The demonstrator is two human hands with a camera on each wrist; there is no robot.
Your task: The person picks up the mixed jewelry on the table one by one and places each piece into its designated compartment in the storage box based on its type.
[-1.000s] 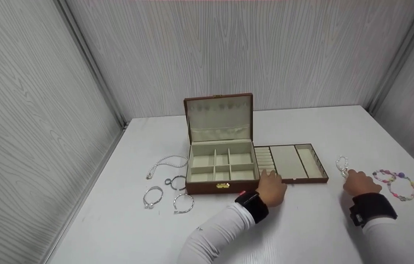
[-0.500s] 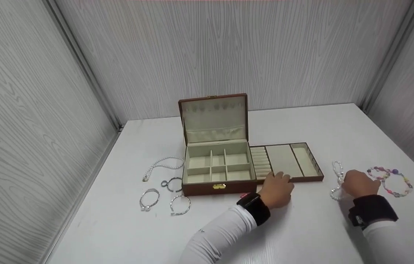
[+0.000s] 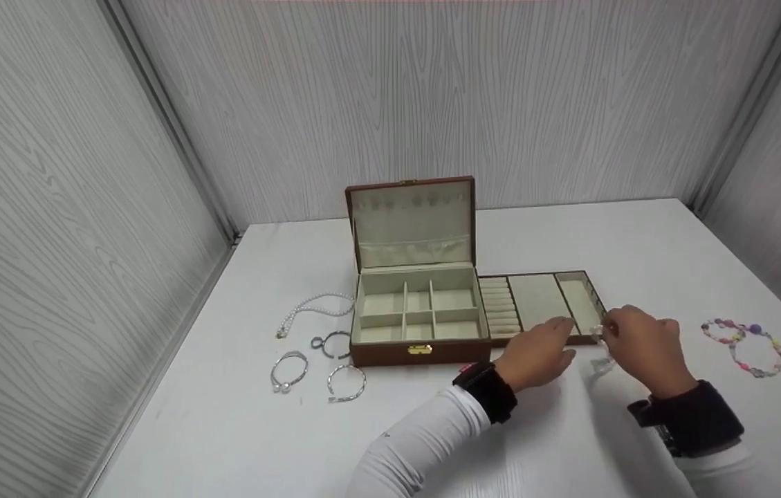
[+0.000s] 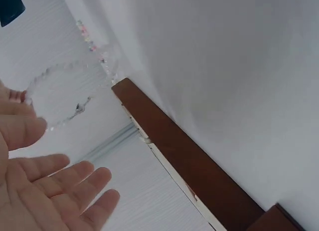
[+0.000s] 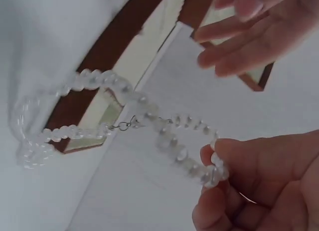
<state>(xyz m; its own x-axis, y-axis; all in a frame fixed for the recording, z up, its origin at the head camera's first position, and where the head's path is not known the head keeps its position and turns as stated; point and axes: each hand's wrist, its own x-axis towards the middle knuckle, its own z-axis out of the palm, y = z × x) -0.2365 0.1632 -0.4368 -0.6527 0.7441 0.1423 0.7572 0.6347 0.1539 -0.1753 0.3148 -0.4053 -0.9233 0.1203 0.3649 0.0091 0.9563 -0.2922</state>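
Observation:
My right hand (image 3: pixel 649 349) pinches a beaded bracelet (image 5: pixel 144 104) of clear and pearly beads between thumb and fingers. In the right wrist view it dangles as a twisted loop with a small metal clasp in it. The head view has it blurred at the front right corner of the shallow jewelry tray (image 3: pixel 539 301). My left hand (image 3: pixel 535 353) hovers at the tray's front edge, fingers extended and nothing held. Its open palm shows in the left wrist view, with the bracelet (image 4: pixel 60 69) beyond its fingertips. Beside the tray stands a brown jewelry box (image 3: pixel 387 356), lid raised, its compartments bare.
To the box's left lie a pearl necklace (image 3: pixel 317 309), a dark bangle (image 3: pixel 326 344), a bangle with two pearls (image 3: pixel 306 370) and a twisted silver bangle (image 3: pixel 364 384). Colorful beaded bracelets (image 3: pixel 758 374) lie at the far right. Wood-grain panels surround the table.
My right hand has carried the beaded bracelet leftward from the right of the tray to its front right corner. My left hand has moved right along the tray front, its fingers straightening.

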